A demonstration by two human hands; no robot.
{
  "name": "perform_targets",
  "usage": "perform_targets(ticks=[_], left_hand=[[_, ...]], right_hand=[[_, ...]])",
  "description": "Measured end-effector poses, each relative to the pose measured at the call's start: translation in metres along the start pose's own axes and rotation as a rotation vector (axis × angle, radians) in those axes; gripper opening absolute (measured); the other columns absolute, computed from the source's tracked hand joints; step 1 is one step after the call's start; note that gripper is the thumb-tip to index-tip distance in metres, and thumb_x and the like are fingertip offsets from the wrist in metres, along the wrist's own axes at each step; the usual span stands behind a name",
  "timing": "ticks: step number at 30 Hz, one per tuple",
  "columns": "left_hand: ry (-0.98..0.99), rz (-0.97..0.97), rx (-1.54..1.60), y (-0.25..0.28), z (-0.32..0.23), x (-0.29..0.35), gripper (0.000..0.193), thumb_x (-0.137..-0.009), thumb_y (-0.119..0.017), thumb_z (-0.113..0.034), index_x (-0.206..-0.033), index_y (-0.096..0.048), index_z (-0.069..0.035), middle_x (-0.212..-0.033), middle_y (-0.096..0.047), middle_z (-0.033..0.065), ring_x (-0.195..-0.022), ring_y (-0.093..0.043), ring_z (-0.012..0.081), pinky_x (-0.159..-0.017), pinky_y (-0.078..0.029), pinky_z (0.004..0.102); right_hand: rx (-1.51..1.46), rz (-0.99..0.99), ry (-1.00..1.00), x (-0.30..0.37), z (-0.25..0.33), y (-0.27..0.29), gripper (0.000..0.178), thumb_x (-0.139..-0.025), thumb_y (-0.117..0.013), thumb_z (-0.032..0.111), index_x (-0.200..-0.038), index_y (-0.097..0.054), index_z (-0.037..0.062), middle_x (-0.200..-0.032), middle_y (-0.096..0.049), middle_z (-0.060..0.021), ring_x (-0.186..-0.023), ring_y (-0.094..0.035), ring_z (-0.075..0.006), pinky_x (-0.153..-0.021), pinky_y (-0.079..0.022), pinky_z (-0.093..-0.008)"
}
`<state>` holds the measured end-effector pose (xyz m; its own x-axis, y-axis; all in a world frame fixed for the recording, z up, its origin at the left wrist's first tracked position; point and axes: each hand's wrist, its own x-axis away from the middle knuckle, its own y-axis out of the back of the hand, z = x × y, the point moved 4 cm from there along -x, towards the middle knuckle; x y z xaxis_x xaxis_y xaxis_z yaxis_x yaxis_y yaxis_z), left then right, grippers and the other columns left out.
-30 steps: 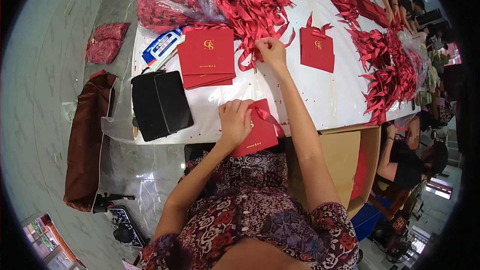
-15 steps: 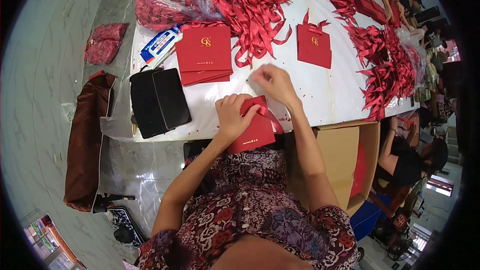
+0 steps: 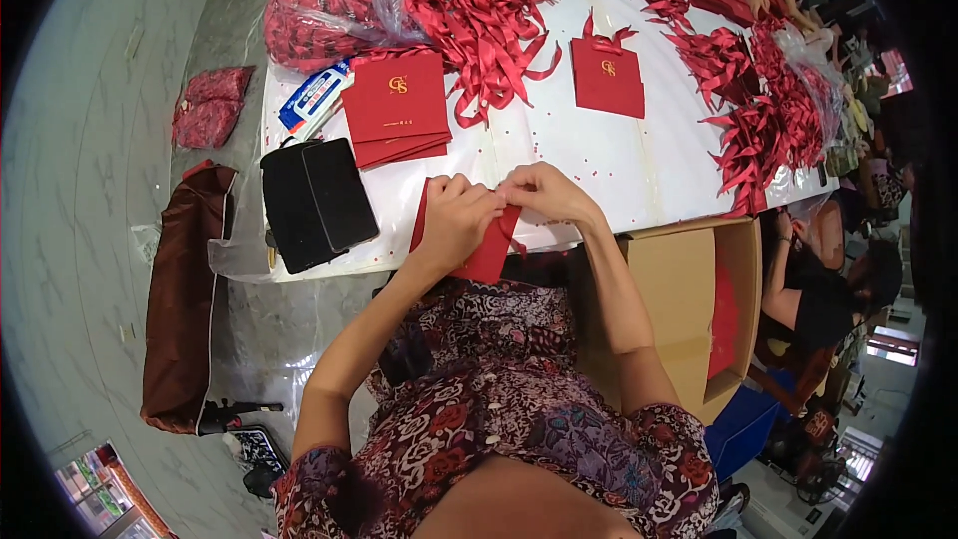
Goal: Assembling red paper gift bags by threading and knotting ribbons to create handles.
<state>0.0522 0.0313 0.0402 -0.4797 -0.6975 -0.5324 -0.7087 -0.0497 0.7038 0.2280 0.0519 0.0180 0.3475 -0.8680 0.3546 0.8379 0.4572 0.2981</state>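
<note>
A flat red paper bag [image 3: 488, 259] lies at the table's near edge, tilted, its lower part over my lap. My left hand [image 3: 459, 218] is closed on it, fingers spread over its face. At the bag's right edge my right hand [image 3: 549, 194] is pinched, its fingertips meeting those of my left. It seems to hold the red ribbon, a short end [image 3: 518, 246] of which hangs below; the fingers hide the rest. Beyond my left hand is a stack of red paper bags [image 3: 396, 100]. Farther right lie red bags with tied ribbon [image 3: 609, 80].
Loose red ribbons [image 3: 479, 10] and a plastic sack of red pieces [image 3: 324, 10] fill the far left. A black case [image 3: 317, 202] and blue-white packet [image 3: 314, 98] lie left. More ribbons [image 3: 763, 135] are at right. A cardboard box [image 3: 671, 289] stands beside me; other people work on the right.
My right hand has come down and left to the bag's edge, next to my left hand. The bag has turned and the left fingers have shifted over it. The view has moved slightly.
</note>
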Motion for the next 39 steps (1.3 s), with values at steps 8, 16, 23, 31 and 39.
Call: perform_targets(ticks=[8,16,23,31,39], left_hand=[[0.018,0.035,0.067,0.007,0.003,-0.01,0.013,-0.077,-0.078,-0.02,-0.085,-0.07,-0.013,-0.079,-0.064,-0.0006,-0.077,-0.054,0.0201,-0.08,-0.035,0.0366],[0.301,0.072,0.089,0.005,0.028,-0.006,0.017,-0.079,-0.077,-0.024,-0.09,-0.07,-0.012,-0.081,-0.068,0.0016,-0.078,-0.056,0.0224,-0.08,-0.034,0.0377],[0.295,-0.02,0.008,-0.011,0.043,-0.01,0.018,-0.081,-0.075,-0.023,-0.094,-0.069,-0.012,-0.088,-0.067,0.0033,-0.088,-0.056,0.0244,-0.082,-0.034,0.0397],[0.605,-0.101,1.028,-0.047,-0.008,0.019,0.018,-0.098,-0.059,-0.014,-0.111,-0.053,-0.003,-0.082,-0.06,0.0048,-0.066,-0.054,0.0133,-0.057,-0.037,0.0308],[1.004,0.305,1.336,-0.047,-0.004,0.047,0.018,-0.104,-0.047,-0.018,-0.114,-0.055,-0.006,-0.083,-0.059,-0.001,-0.066,-0.052,0.0073,-0.059,-0.043,0.0208]], right_hand=[[-0.1,-0.377,0.041,-0.035,-0.034,-0.001,0.026,-0.087,-0.067,0.024,-0.085,-0.072,-0.001,-0.07,-0.065,-0.0072,-0.065,-0.059,-0.0114,-0.062,-0.047,-0.0277],[0.011,-0.427,0.0,0.017,-0.014,0.011,0.032,-0.086,-0.073,0.031,-0.091,-0.071,-0.0011,-0.073,-0.067,-0.0058,-0.067,-0.059,-0.0114,-0.063,-0.048,-0.0278],[0.393,-0.096,-0.029,0.049,-0.014,-0.024,0.031,-0.082,-0.074,0.032,-0.076,-0.066,0.0027,-0.063,-0.062,-0.0078,-0.06,-0.06,-0.0141,-0.058,-0.046,-0.0337],[-0.288,-0.319,0.04,0.024,0.0,-0.024,0.016,-0.096,-0.066,0.015,-0.092,-0.062,-0.0002,-0.073,-0.063,0.0004,-0.062,-0.056,-0.0056,-0.057,-0.045,-0.0216],[-0.216,-0.474,0.123,0.004,-0.004,-0.016,0.014,-0.094,-0.068,0.015,-0.094,-0.064,0.0009,-0.076,-0.063,0.0012,-0.07,-0.057,-0.0041,-0.061,-0.044,-0.0194]])
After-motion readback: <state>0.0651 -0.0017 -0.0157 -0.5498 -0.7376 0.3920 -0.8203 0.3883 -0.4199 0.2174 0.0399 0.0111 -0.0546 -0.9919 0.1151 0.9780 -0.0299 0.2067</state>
